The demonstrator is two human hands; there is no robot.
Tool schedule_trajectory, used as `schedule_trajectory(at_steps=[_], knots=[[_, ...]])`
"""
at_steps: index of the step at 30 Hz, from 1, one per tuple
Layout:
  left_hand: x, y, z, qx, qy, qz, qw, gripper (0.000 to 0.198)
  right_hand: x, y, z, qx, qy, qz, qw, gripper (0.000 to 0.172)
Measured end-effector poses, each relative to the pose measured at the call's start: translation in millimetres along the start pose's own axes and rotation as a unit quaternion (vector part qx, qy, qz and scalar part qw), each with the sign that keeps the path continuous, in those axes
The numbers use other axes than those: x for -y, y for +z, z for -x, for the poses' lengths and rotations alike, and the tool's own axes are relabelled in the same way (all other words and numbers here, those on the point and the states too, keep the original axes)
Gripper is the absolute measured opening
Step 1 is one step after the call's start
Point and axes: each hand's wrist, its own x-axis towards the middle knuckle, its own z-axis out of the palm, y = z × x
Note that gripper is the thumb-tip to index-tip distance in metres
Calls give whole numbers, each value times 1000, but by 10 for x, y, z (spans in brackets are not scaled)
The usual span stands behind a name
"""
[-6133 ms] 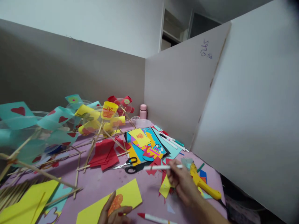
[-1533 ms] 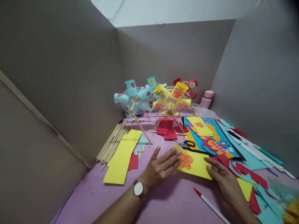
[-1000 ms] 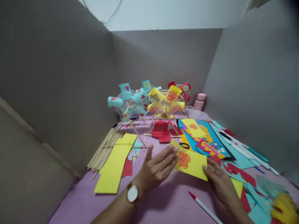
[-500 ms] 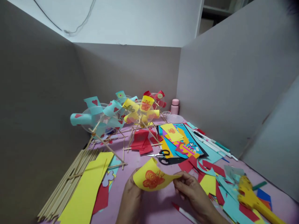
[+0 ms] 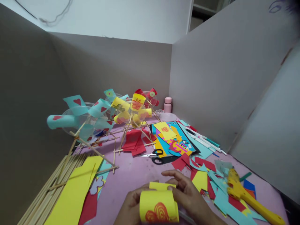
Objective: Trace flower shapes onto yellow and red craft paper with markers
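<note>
Both my hands hold a yellow paper strip [image 5: 158, 206] with an orange scribbled drawing, curled into a loop just above the purple table [image 5: 131, 175] at the bottom centre. My left hand [image 5: 130, 204] pinches its left side. My right hand [image 5: 187, 195] wraps its right side, fingers over the top edge. Behind stand paper-and-stick windmills: a light-blue one with red hearts [image 5: 77, 118], a yellow one [image 5: 131, 109] and a red one [image 5: 147, 95].
Black-handled scissors [image 5: 156, 156] lie mid-table near red paper [image 5: 133, 143] and a stack of coloured sheets [image 5: 173, 140]. Markers [image 5: 203, 142] line the right partition. A yellow glue gun [image 5: 246, 197], scraps, yellow sheets [image 5: 75, 190], wooden sticks [image 5: 44, 197] and a pink bottle [image 5: 167, 104] surround them.
The yellow strip lay flat under my hands, was then lifted and bent, and is now rolled into a loop closer to me. The view swung right and down.
</note>
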Motion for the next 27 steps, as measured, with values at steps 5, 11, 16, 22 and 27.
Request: schedule_trajectory(at_steps=[5,11,16,22,27], knots=[[-8,-110,-50,-2,-66,-24,998,24,-32,-40,47,58,9,60,996,44],[57,-125,-96,-45,-33,-6,998,19,-58,-8,56,50,41,26,998,46],[60,-23,-44,-87,1,15,996,18,-88,29,-5,13,63,-29,998,50],[45,9,2,-99,3,8,995,28,-95,52,-62,-29,66,-68,995,47],[86,-32,-28,-76,-25,4,997,32,-38,-7,-104,-9,87,-59,994,49]])
